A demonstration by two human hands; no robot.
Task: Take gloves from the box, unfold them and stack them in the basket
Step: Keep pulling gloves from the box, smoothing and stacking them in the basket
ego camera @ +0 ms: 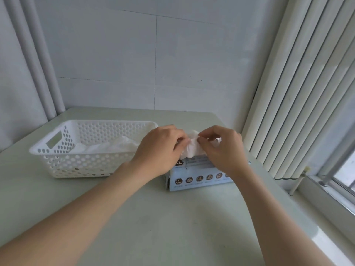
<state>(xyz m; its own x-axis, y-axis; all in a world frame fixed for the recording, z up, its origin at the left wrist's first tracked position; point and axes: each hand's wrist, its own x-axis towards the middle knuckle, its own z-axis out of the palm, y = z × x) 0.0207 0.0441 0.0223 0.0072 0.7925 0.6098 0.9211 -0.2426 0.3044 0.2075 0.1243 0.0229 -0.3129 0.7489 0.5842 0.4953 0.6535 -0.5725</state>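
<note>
Left hand (159, 148), right hand (222, 148) round glove (192, 149), box (199, 180) half-hidden

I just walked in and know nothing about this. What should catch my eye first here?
The person's left grip and right grip meet near the middle of the table, both pinching a crumpled white glove at the top of the light blue box. Left of them stands a white perforated basket with more white gloves lying inside.
</note>
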